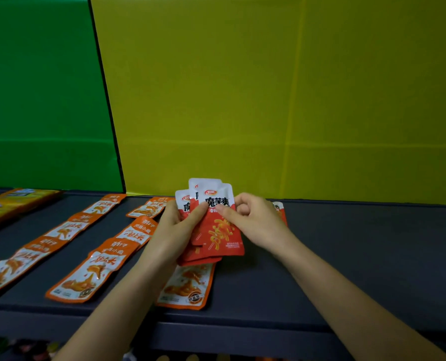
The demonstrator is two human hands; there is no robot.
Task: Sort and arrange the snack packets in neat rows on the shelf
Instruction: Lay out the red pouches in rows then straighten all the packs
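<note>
My left hand [173, 225] grips a fanned stack of red and white snack packets [218, 230] above the dark shelf [346, 256]. My right hand [250, 220] pinches the front packet of that stack near its top. Orange and white packets [84, 272] lie in two rows on the shelf to the left. One more orange packet [186, 287] lies under my hands. Behind my right hand another red packet [280, 212] lies on the shelf, mostly hidden.
Orange boxes [13, 204] sit at the far left of the shelf. A green panel [42, 100] and a yellow panel [268, 100] form the back wall. The shelf's front edge [216, 332] runs below my forearms. Right of my hands the shelf surface is bare.
</note>
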